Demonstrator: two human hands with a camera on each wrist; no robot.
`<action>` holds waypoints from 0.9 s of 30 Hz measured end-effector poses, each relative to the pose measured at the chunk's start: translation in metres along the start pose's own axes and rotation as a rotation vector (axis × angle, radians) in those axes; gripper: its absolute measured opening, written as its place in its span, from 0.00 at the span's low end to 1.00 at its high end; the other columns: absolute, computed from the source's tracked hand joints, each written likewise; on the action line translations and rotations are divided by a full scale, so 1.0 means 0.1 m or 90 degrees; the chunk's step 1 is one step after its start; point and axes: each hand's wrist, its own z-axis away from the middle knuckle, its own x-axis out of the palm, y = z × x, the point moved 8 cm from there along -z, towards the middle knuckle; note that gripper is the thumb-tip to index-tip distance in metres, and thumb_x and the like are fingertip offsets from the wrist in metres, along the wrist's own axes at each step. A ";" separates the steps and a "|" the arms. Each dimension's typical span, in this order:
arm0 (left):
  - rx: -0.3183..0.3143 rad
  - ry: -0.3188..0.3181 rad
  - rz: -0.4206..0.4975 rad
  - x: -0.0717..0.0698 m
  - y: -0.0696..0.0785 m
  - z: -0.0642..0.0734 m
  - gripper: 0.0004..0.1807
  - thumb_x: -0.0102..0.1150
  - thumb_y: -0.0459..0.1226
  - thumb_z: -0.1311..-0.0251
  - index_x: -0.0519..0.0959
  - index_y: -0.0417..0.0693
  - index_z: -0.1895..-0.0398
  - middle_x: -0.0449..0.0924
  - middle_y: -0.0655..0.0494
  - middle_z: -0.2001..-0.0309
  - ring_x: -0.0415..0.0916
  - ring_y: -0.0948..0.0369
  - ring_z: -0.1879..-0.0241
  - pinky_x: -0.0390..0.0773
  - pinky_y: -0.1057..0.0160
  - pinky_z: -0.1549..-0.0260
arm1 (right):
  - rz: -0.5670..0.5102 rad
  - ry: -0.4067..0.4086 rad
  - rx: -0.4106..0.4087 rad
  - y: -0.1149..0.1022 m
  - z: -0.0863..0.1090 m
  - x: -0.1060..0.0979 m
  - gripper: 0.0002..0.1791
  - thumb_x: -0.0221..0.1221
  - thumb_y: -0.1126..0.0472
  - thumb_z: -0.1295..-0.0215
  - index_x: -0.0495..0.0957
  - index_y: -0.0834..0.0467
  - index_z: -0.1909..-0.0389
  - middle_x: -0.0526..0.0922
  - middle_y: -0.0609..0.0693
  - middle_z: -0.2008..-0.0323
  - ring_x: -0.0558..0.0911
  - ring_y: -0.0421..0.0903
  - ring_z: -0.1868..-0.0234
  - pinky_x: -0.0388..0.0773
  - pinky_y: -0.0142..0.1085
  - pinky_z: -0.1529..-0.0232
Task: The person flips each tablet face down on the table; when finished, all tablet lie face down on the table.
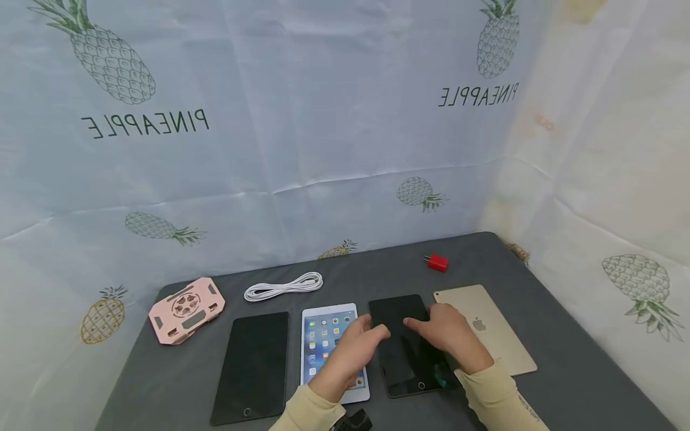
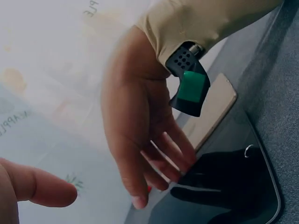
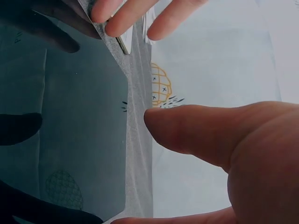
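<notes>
A black tablet lies screen up on the dark grey cloth, with both hands around its upper half. My left hand hovers by its left edge and partly covers a white tablet with a lit screen of app icons. Over the right edge is my right hand, thumb pointing inward; it also overlaps a gold tablet lying back up. Both hands are loosely spread with nothing held. In the left wrist view the right fingertips come close to the black glass; whether they touch it I cannot tell.
Another black tablet lies at the left. Behind it are a pink case and a coiled white cable. A red plug adapter sits near the back edge of the grey table cover. Pineapple-print curtains hang behind.
</notes>
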 end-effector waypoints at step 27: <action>-0.018 -0.013 0.000 0.07 -0.08 -0.02 0.45 0.59 0.44 0.33 0.60 0.24 0.20 0.66 0.24 0.25 0.73 0.34 0.31 0.74 0.29 0.33 | 0.018 -0.018 -0.013 0.01 -0.03 0.07 0.42 0.68 0.36 0.33 0.82 0.78 0.51 0.83 0.73 0.50 0.79 0.55 0.63 0.80 0.47 0.64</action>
